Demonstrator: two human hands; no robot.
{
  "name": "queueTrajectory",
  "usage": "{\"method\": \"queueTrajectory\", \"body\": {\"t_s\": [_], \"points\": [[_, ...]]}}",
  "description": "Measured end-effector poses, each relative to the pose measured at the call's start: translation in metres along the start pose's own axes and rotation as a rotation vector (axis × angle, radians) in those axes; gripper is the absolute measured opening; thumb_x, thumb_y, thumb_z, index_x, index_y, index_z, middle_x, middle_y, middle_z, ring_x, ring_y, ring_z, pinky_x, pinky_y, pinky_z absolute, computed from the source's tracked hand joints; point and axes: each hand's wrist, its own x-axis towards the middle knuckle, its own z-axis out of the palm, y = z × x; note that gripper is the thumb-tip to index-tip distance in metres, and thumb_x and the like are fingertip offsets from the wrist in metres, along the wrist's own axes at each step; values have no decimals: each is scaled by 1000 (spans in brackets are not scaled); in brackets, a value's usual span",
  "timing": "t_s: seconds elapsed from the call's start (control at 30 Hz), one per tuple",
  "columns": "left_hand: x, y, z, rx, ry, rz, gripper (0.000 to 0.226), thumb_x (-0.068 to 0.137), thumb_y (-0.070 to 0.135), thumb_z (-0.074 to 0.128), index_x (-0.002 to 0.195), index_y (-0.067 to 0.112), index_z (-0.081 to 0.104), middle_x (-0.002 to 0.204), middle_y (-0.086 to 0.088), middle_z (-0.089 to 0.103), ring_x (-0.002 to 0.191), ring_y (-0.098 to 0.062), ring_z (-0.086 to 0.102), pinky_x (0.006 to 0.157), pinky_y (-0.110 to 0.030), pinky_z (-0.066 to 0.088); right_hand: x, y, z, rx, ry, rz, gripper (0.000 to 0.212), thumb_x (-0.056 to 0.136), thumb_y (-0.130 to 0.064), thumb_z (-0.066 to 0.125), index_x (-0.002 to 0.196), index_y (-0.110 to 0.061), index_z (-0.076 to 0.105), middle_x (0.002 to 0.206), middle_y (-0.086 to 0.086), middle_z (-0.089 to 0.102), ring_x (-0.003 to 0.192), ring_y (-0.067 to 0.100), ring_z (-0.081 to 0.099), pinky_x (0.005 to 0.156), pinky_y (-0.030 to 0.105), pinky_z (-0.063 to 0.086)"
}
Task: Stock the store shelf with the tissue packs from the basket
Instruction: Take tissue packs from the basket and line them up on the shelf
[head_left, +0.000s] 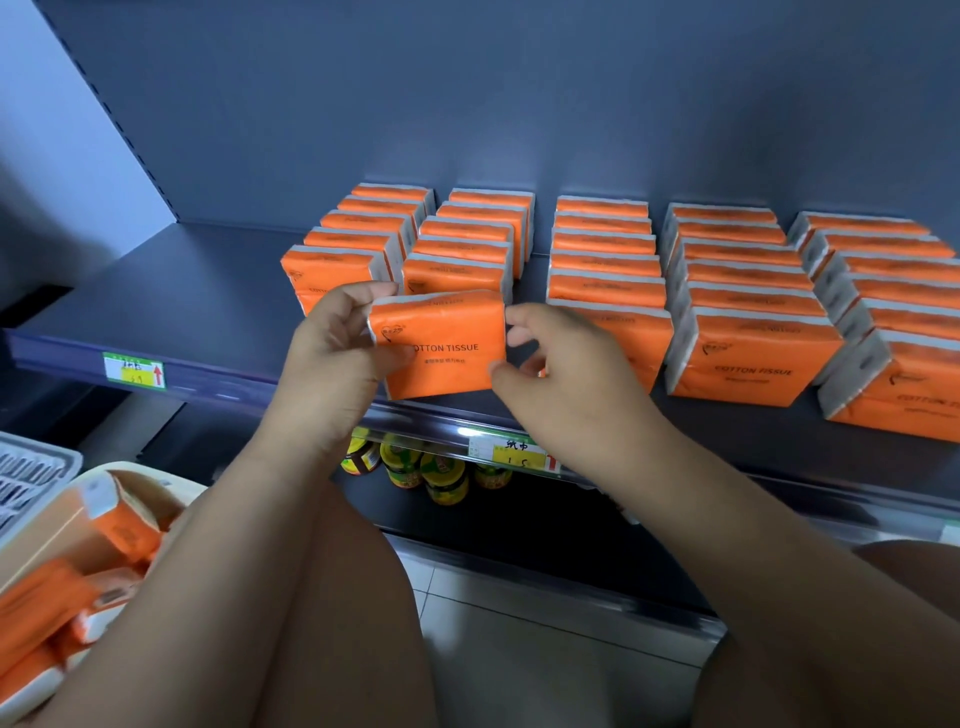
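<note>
**Shelf (171, 312) partly stocked, basket not yet emptied**

Five rows of tissue packs (748, 358) stood along its middle and right, and its left part was bare. The basket (148, 477), near left, held several spare packs (122, 525). The held pack (441, 343) was upright at the near end of the second row from the left. The left hand (332, 358) gripped its left edge and the right hand (563, 374) pinched its right edge with curled fingers.

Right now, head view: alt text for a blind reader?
The left hand and right hand hold an orange tissue pack at the shelf front, before the second of five rows of packs from the left. More packs lie in a basket lower left; jars stand on the shelf below.
</note>
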Motion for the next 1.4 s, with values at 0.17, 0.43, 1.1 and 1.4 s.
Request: {"method": "queueTrajectory", "body": {"t_s": [0.17, 0.43, 1.1, 1.4], "points": [[-2, -3, -2, 79, -6, 15, 45, 88, -13, 68, 108, 27, 67, 109, 5, 78, 98, -11, 72, 77, -27, 55, -1, -3, -3, 31, 4, 172, 24, 95, -24, 63, 117, -17, 69, 99, -3, 71, 89, 18, 65, 86, 42, 56], [0, -2, 1, 59, -30, -21, 41, 88, -11, 70, 116, 20, 67, 113, 1, 78, 107, -20, 72, 81, -34, 57, 9, 9, -8, -25, -4, 284, 22, 96, -26, 60, 114, -19, 70, 89, -3, 70, 84, 21, 67, 82, 44, 58], [23, -5, 13, 149, 155, -135, 30, 91, 3, 66, 116, 19, 71, 100, -2, 74, 93, -17, 69, 84, -31, 56, 22, 13, 20, 149, -134, 318, 10, 95, -22, 66, 102, -19, 72, 83, -3, 68, 74, 16, 62, 71, 32, 50], [26, -7, 18, 152, 149, -197, 32, 94, 12, 65, 126, 20, 64, 105, 4, 70, 98, -18, 66, 88, -35, 54, 28, 15, 18, 151, -133, 303, 15, 97, -18, 63, 106, -10, 72, 92, 15, 72, 67, 16, 55, 67, 30, 45]]}}
